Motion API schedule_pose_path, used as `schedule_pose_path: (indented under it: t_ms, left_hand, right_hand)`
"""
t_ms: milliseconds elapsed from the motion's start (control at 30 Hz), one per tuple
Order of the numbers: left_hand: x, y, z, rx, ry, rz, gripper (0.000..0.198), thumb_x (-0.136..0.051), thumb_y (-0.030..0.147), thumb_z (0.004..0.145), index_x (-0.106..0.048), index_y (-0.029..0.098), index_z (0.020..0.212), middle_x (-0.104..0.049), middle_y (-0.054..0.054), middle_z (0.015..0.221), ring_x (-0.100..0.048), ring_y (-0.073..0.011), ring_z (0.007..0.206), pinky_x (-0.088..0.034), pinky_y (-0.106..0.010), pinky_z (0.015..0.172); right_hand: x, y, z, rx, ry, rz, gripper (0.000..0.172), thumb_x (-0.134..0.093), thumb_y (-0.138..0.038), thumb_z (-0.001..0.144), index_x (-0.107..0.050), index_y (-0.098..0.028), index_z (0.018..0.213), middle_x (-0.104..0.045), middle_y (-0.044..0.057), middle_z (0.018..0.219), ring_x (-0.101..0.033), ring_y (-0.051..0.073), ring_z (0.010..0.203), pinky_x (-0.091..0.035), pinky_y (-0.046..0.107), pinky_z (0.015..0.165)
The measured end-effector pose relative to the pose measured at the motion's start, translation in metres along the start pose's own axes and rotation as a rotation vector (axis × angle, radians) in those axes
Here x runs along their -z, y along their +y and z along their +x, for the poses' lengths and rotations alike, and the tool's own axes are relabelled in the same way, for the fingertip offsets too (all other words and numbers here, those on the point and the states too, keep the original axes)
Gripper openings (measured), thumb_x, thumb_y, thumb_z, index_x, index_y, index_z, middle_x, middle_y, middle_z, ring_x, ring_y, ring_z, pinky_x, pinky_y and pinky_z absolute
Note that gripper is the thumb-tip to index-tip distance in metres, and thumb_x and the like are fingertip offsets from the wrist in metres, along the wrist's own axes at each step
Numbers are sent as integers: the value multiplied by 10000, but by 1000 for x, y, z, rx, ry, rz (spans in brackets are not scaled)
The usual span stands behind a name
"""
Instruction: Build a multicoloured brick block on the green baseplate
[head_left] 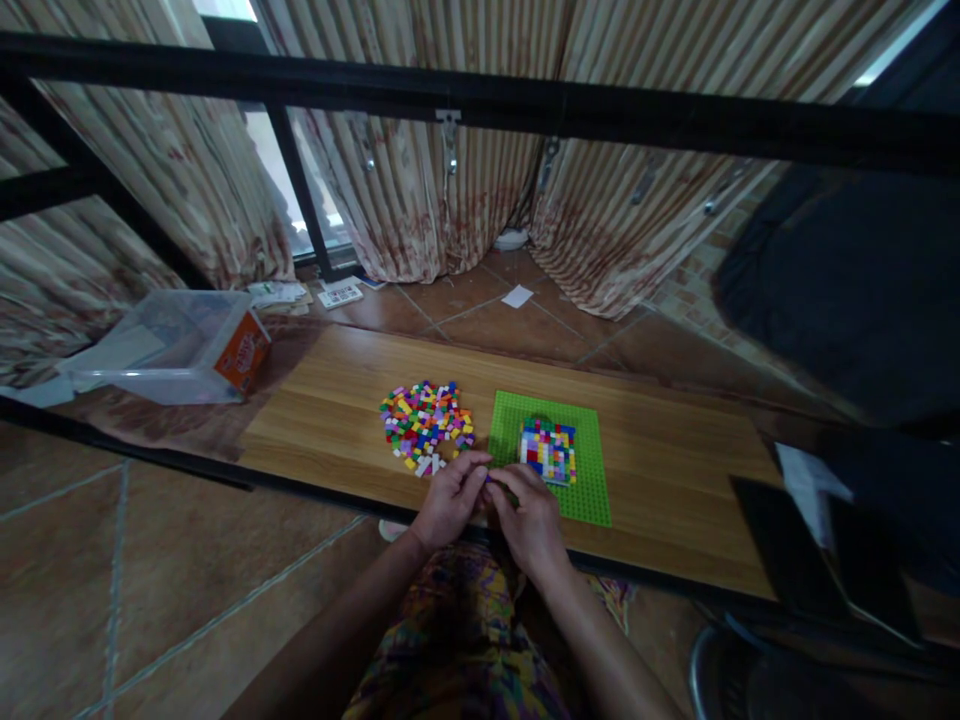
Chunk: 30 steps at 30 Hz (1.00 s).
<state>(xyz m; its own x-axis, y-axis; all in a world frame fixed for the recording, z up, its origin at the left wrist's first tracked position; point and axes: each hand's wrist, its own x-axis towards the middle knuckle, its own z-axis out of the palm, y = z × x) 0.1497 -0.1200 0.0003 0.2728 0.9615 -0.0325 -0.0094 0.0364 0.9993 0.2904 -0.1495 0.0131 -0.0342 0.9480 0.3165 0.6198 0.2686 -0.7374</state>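
Observation:
My left hand (452, 497) and my right hand (529, 517) meet at the near edge of a wooden board (675, 470), fingers pinched together on a small purple piece (490, 479) between them. Just beyond the left hand lies a pile of small coloured bricks (426, 423). A green baseplate (585, 440) lies beyond the right hand, with a square block of multicoloured bricks (548, 450) built on it.
A clear plastic box (169, 345) with an orange carton (241, 352) stands at the left, off the board. Curtains (420, 210) and a black frame bar (480, 100) cross the back. Papers lie on the tiled floor. Dark objects sit at the right edge.

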Motion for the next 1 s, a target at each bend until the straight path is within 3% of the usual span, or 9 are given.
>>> schedule_pose_path:
  t_ms: [233,433,567,1000]
  left_hand:
    - [-1,1,-1,6,-17,-31,365,-506,467,925,-559,170,1131,-614,17,696,-566,-105,580,-477,-232,564]
    - [-2,-2,-1,21,-17,-72,369,-508,472,926,-549,168,1130,-637,-20,827,-578,-103,638,-474,-225,560]
    - [-2,-1,-1,24,-10,-73,372,-524,474,915,-554,171,1129,-635,-20,824,-581,-109,639,-476,-232,559]
    - [-2,1,0,26,2,-49,369,-524,471,914,-560,171,1126,-630,-17,820,-580,-113,649,-482,-236,570]
  right_hand:
    - [9,-7,2,24,42,-17,202,-507,-276,960,-704,-237,941,-679,37,896,-632,164,836,-507,296,772]
    - [56,16,14,-67,242,-58,205,-552,-339,929,-713,-213,930,-694,50,927,-644,174,858,-504,304,783]
    - [79,40,29,-177,256,-150,278,-557,-413,898,-721,-189,893,-695,64,886,-637,202,820,-490,332,753]
    - [71,59,48,-228,227,-307,417,-478,-509,894,-725,-179,830,-702,100,844,-621,227,795,-454,353,747]
